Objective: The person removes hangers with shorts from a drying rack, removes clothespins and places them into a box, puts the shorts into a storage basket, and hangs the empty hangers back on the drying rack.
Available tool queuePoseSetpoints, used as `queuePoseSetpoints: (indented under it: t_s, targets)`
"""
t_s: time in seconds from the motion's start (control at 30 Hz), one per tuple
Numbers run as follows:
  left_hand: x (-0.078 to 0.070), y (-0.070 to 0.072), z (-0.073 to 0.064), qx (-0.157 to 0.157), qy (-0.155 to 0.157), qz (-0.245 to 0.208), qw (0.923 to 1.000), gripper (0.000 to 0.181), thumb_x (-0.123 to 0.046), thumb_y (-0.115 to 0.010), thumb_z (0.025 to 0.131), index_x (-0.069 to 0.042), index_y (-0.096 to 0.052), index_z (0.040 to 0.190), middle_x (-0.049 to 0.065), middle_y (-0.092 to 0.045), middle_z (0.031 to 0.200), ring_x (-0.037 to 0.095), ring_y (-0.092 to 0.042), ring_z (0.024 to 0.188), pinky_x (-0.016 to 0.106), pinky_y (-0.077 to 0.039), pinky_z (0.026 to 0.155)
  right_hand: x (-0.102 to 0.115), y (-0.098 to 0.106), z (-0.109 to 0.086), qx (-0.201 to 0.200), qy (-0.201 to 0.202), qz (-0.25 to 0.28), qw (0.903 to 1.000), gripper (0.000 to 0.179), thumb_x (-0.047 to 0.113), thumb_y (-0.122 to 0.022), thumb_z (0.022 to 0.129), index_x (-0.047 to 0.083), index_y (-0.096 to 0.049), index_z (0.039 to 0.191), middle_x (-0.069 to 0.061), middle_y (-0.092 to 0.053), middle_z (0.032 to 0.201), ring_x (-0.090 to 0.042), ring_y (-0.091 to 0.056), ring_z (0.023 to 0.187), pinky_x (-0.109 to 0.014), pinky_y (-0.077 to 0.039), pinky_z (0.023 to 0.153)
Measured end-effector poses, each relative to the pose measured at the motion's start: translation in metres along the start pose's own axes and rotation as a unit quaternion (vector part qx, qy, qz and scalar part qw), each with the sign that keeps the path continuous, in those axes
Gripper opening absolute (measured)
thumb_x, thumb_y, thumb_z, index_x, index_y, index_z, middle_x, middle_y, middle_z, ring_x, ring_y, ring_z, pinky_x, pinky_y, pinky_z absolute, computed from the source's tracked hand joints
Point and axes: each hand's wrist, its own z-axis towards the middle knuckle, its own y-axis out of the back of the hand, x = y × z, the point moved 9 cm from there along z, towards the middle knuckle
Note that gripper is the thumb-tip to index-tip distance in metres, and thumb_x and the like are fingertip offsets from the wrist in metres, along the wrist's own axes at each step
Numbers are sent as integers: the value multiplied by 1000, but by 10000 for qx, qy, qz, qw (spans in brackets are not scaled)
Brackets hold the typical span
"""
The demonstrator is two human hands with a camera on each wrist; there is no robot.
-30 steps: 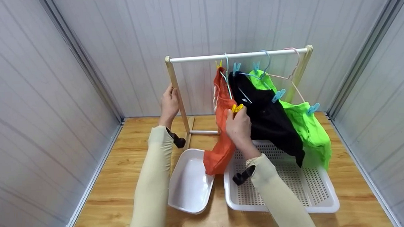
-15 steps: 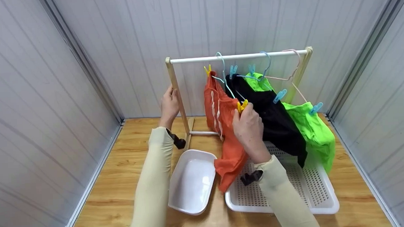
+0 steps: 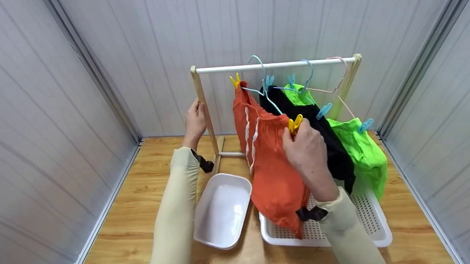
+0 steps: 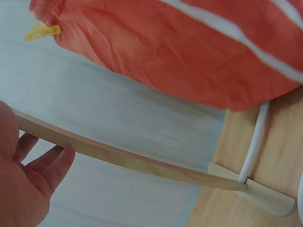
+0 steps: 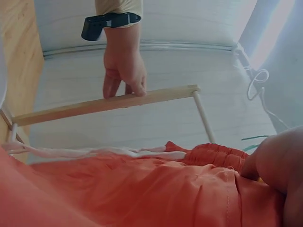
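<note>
My left hand (image 3: 195, 120) grips the left wooden post (image 3: 210, 129) of a small clothes rack. In the left wrist view its fingers (image 4: 59, 165) wrap the post (image 4: 142, 163). My right hand (image 3: 309, 156) pinches a yellow clothespin (image 3: 297, 123) at the near end of the waistband of orange drawstring pants (image 3: 274, 166). Another yellow clothespin (image 3: 235, 81) fastens the far end. The pants hang from a pale blue hanger (image 3: 274, 104), whose hook overlaps the white rail (image 3: 224, 69) with its tip above it. In the right wrist view the orange cloth (image 5: 142, 194) fills the bottom.
Black pants (image 3: 293, 105) and bright green pants (image 3: 358, 146) hang to the right, held by light blue clothespins (image 3: 324, 110). Below stand a white perforated basket (image 3: 383, 232) and a white tub (image 3: 199, 228). Panel walls enclose the wooden floor (image 3: 135, 215).
My right hand has moved right and toward me with the clothespin, swinging the orange pants round so their drawstring front shows. The hanger's hook has risen slightly. My left hand stays on the post.
</note>
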Motion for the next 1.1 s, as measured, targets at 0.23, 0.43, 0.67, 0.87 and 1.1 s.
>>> queuePoseSetpoints:
  t_s: [0.23, 0.43, 0.67, 0.87, 1.1]
  targets:
    - [-3, 3, 2, 157, 112, -24, 9998, 35, -21, -39, 106, -11, -52, 137, 15, -59, 122, 26, -56, 110, 41, -48, 89, -1, 27, -7, -34, 287, 166, 9994, 31, 31, -62, 92, 1, -55, 89, -14, -61, 75, -29, -61, 64, -41, -51, 57]
    - [-12, 13, -7, 173, 150, 83, 9997, 35, -18, -46, 104, -1, -50, 134, 19, -53, 124, 29, -52, 113, 39, -46, 89, -3, 51, -9, -174, 561, 251, 9980, 28, 29, -64, 89, 4, -55, 78, -9, -56, 65, -25, -54, 57, -36, -43, 50]
    - [-53, 34, -34, 105, -421, 636, 9970, 30, -17, -55, 100, 1, -60, 124, 14, -61, 116, 28, -62, 99, 39, -50, 85, -15, 81, -12, -299, 939, 435, 9942, 27, 25, -66, 87, 5, -55, 73, -6, -51, 62, -19, -49, 52, -27, -41, 46]
    - [-109, 37, -64, 285, -1100, 587, 9918, 28, -13, -60, 97, -2, -63, 122, 10, -63, 115, 23, -66, 93, 37, -52, 83, -30, 107, -8, -330, 1193, 561, 9907, 25, 20, -69, 85, 5, -55, 70, -5, -50, 61, -17, -46, 52, -16, -35, 44]
    - [-154, 19, -85, 840, -1575, 660, 9817, 30, -15, -66, 94, -4, -66, 122, 7, -64, 117, 19, -68, 93, 34, -54, 82, -52, 123, 0, -61, 1332, 904, 9869, 18, 14, -72, 83, 4, -60, 75, -5, -49, 62, -14, -44, 51, -14, -36, 44]
